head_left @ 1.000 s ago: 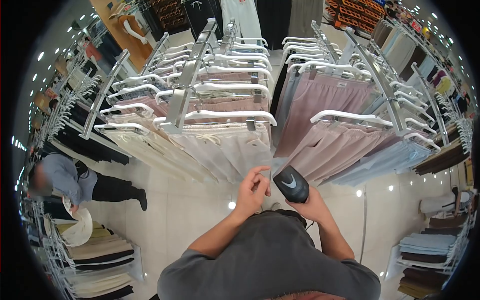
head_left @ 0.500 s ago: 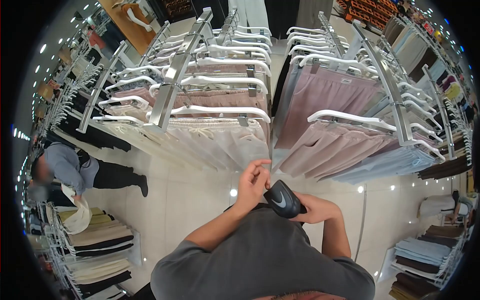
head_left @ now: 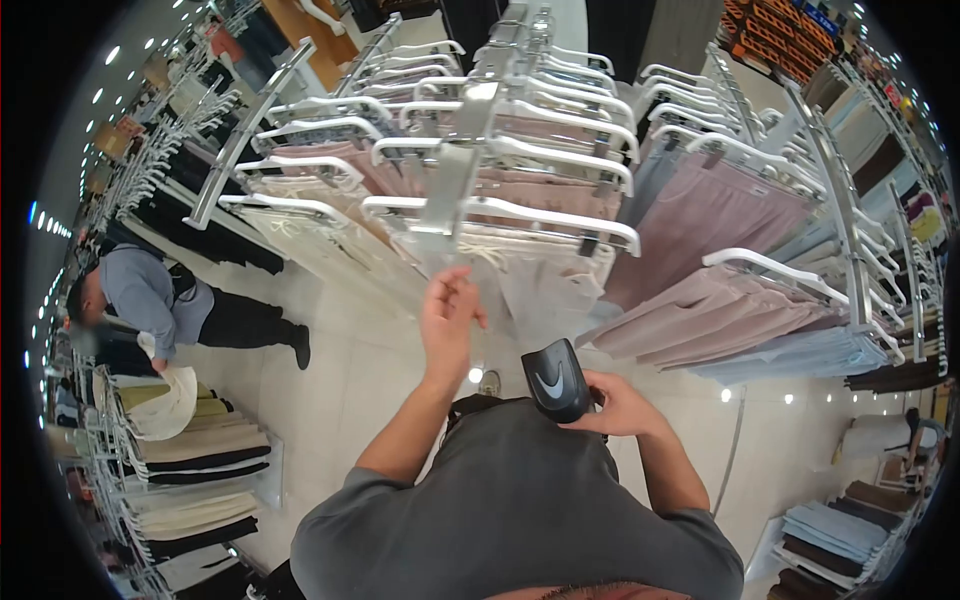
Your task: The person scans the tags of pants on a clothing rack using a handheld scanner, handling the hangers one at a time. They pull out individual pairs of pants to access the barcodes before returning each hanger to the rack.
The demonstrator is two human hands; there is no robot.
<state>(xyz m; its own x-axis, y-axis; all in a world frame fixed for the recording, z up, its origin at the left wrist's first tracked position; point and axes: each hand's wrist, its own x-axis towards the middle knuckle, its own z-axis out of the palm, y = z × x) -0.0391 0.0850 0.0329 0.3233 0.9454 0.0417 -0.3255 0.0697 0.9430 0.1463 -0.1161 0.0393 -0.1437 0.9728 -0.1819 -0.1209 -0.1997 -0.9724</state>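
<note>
My right hand [head_left: 622,405] is wrapped round a black handheld device that looks like a barcode scanner [head_left: 556,382], with a light curved mark on its head. It is held in front of my waist. My left hand [head_left: 452,312] is raised before the near end of the middle rack, fingers loosely bent and partly apart, with nothing visible in them. Closest to it hang white trousers [head_left: 545,285] on a white hanger [head_left: 540,218]. Whether the fingertips touch the fabric cannot be made out.
Pink trousers [head_left: 700,310] hang on the rack to the right. Metal rails [head_left: 462,150] stick out toward me. At the left a person [head_left: 150,300] in a grey top handles a pale garment [head_left: 165,405] beside shelves of folded clothes [head_left: 205,445]. More folded clothes [head_left: 835,525] lie at lower right.
My view has turned left, so the racks sit farther right. My left hand has moved away from the scanner, forward and left toward the hanging trousers. The right hand still holds the scanner.
</note>
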